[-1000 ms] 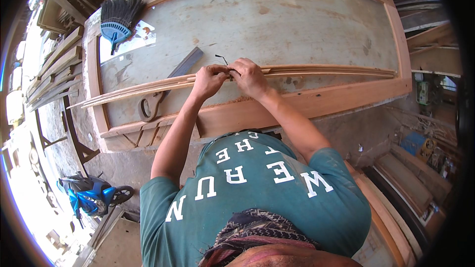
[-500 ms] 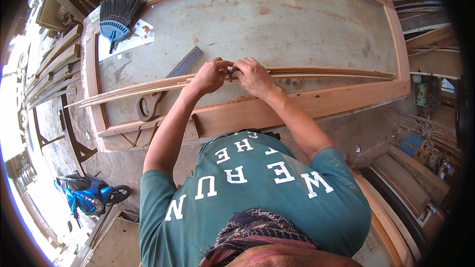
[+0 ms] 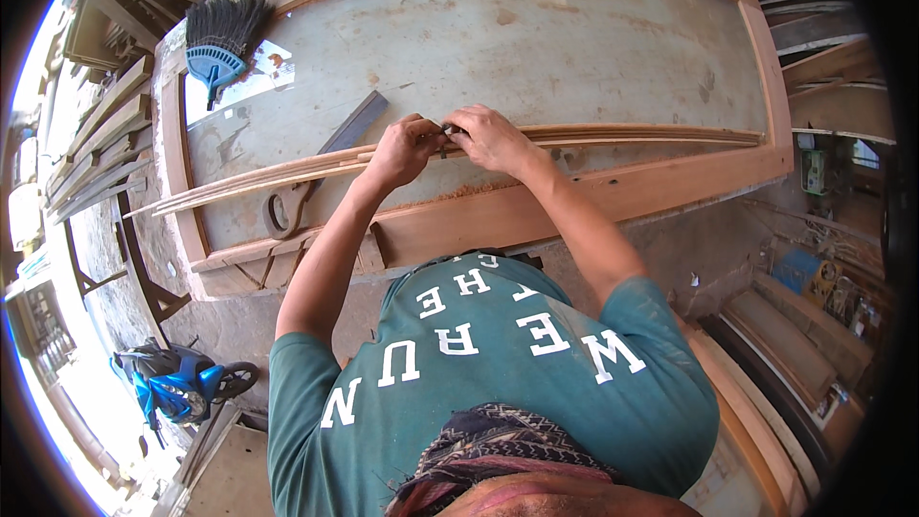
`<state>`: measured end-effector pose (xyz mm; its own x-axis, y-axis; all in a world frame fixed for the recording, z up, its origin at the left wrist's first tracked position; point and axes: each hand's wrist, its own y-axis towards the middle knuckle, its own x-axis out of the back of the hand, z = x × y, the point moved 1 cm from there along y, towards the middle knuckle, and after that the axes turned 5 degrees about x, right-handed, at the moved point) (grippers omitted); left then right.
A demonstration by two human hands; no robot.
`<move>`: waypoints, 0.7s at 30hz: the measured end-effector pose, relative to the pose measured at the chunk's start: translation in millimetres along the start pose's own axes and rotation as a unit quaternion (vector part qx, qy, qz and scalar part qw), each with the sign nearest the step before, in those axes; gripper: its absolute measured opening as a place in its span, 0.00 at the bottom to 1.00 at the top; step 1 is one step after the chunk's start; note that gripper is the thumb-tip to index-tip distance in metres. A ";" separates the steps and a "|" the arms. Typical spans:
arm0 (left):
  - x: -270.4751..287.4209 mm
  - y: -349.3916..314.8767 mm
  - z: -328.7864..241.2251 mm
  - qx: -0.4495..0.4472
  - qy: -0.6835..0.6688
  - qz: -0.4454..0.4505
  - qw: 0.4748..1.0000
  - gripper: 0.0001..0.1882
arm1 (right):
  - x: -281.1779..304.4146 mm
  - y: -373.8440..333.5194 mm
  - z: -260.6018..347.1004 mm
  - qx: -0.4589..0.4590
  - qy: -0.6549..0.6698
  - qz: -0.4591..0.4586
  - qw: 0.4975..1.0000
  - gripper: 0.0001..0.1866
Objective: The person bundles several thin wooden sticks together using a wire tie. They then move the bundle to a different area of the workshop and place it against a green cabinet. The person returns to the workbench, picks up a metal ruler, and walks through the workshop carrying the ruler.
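Note:
A bundle of long, thin wooden strips [image 3: 641, 135] lies across the near part of a large wooden frame [image 3: 469, 223]. At the middle of the bundle, my left hand [image 3: 404, 149] and my right hand [image 3: 491, 140] almost meet, fingers pinched on a narrow dark strip [image 3: 446, 130] that looks like a tie around the strips. My fingers partly hide it, so its material is unclear. Just left of my left hand, a handsaw [image 3: 354, 121] rests under the strips, its wooden handle toward me.
A black-bristled broom head [image 3: 216, 50] with a blue base lies at the frame's far left corner. Sawdust [image 3: 469, 189] lines the frame's near rail. Stacked boards [image 3: 105, 148] stand to the left, a blue motorcycle [image 3: 182, 381] at lower left, and more timber [image 3: 833, 77] at right.
My fingers have drawn closer around the dark strip, whose end hung visibly below them before. My right hand has risen slightly. The wooden strips have barely moved.

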<state>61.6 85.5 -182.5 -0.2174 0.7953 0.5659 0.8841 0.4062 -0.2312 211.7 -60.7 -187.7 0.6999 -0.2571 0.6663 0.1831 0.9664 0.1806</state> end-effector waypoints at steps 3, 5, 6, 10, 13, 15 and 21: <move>-0.6 2.7 4.4 -0.027 -0.006 -0.010 1.000 0.10 | 5.1 1.8 1.0 0.000 -0.051 0.056 0.997 0.03; 1.0 3.0 4.7 -0.004 -0.012 -0.003 1.000 0.11 | 9.6 3.6 6.7 0.001 -0.062 0.069 0.996 0.03; 1.8 3.4 3.7 0.008 -0.015 0.000 1.000 0.11 | 11.5 3.6 12.4 0.000 -0.055 0.072 0.996 0.03; 3.5 2.4 0.4 0.013 -0.007 0.001 1.000 0.11 | 8.9 -1.2 9.4 0.014 -0.062 0.059 0.996 0.04; 6.4 -1.4 -4.2 0.031 -0.014 0.007 0.999 0.10 | 3.7 -2.8 3.3 0.021 -0.071 0.046 0.996 0.05; 3.4 -6.6 -2.6 0.013 -0.034 -0.014 0.999 0.09 | 3.8 1.1 2.4 0.007 -0.083 0.060 0.995 0.05; -20.7 -42.0 -12.8 -0.148 0.091 -0.210 0.962 0.05 | 4.8 12.5 -4.4 -0.008 -0.078 0.086 0.993 0.05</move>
<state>34.2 46.2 -174.3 -0.5283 0.4867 0.6957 0.8194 0.5067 0.2679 220.4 -49.8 -185.4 0.6059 -0.0848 0.7910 0.0828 0.9956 0.0433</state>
